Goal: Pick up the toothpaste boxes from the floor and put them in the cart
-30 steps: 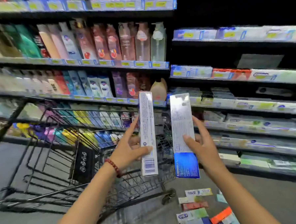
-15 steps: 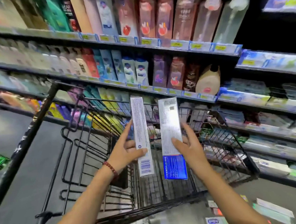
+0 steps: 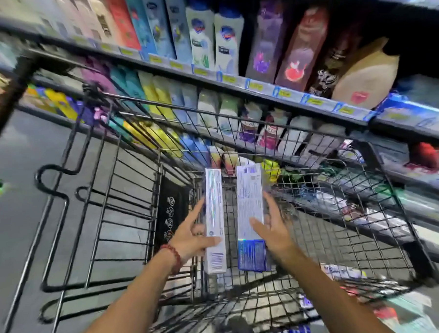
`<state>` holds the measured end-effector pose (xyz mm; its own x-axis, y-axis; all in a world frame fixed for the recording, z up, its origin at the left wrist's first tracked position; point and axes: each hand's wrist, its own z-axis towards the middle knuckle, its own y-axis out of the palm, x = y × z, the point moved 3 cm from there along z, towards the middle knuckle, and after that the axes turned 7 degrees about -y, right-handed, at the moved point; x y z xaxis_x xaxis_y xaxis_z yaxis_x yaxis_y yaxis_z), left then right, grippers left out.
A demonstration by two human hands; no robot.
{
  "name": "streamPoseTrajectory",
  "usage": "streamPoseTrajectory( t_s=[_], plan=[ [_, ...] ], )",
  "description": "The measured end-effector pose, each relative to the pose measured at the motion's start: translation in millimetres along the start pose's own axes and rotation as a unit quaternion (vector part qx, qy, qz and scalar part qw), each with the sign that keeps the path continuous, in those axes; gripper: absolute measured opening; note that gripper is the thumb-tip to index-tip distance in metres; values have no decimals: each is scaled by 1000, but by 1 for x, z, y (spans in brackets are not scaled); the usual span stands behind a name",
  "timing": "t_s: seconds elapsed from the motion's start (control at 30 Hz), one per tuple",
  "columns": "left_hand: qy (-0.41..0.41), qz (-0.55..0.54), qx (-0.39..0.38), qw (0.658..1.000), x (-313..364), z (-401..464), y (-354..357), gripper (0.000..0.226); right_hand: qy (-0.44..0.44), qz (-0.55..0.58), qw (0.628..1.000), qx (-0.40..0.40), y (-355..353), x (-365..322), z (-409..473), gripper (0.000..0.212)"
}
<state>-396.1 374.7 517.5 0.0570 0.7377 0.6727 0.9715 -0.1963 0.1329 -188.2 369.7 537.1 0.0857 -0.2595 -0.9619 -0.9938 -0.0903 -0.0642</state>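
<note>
My left hand [image 3: 191, 240] grips a long white toothpaste box [image 3: 214, 217], held upright inside the black wire cart [image 3: 383, 208]. Just to its right, my right hand [image 3: 274, 229] holds a second white toothpaste box with a blue lower end [image 3: 250, 210], also upright. Both boxes hang over the cart's basket, side by side and a little apart. More toothpaste boxes [image 3: 346, 273] lie on the floor at the lower right, seen blurred through the cart's mesh.
Store shelves [image 3: 234, 81] full of bottles and pouches stand right behind the cart. The folded child seat flap [image 3: 170, 212] forms the cart's left inner wall. Grey floor [image 3: 23, 189] lies to the left.
Both hands have carried the two boxes forward and down into the cart's basket. The view has tilted down and moved closer to the cart.
</note>
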Motion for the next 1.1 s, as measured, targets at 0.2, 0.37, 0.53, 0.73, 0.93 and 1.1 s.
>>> streamPoseTrajectory(
  t_s=[0.2,0.37,0.53,0.73,0.93,1.1],
  plan=[
    [-61,40,66,995,-62,63,-6,117,88,-98,989,-68,14,84,31,71],
    [-96,130,134,978,-95,95,-2,106,145,-211,962,-94,24,151,43,72],
    [-180,180,211,944,-135,125,-6,74,139,-246,953,-110,40,195,49,75],
    [-200,242,215,925,-164,138,-5,88,117,-307,931,-159,56,205,55,79],
    [-202,312,232,899,-116,119,-2,46,86,-377,906,-174,55,174,75,63],
    [-65,455,218,861,-22,101,9,64,24,-541,834,-102,21,80,91,53]
  ],
)
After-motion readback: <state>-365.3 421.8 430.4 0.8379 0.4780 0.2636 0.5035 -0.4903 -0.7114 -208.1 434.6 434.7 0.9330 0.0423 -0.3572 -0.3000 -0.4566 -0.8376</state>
